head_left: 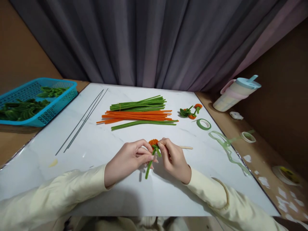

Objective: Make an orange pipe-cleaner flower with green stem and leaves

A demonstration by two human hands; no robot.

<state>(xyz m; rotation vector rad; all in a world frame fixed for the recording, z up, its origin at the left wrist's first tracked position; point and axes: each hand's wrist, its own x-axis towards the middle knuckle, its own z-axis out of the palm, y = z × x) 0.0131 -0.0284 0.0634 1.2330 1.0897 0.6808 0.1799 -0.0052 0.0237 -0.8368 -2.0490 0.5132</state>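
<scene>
Left fingers (pixel 145 158) are pinching the green stem (pixel 148 170), right fingers (pixel 166 142) are nipping the orange flower (pixel 153 141) at its edge, so it's sitting right between them above the desk (pixel 168 200). If they're tugging unevenly, imo the stem could be twisting loose.

Basket (pixel 57 106) left, stem bundles (pixel 137 116) behind flower (pixel 153 141) — tape (pixel 199 125) right, cup (pixel 234 94) beyond

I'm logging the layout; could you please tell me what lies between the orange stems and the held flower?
The head view shows a few green stems beside the orange stems, then white tabletop toward the flower.
</scene>
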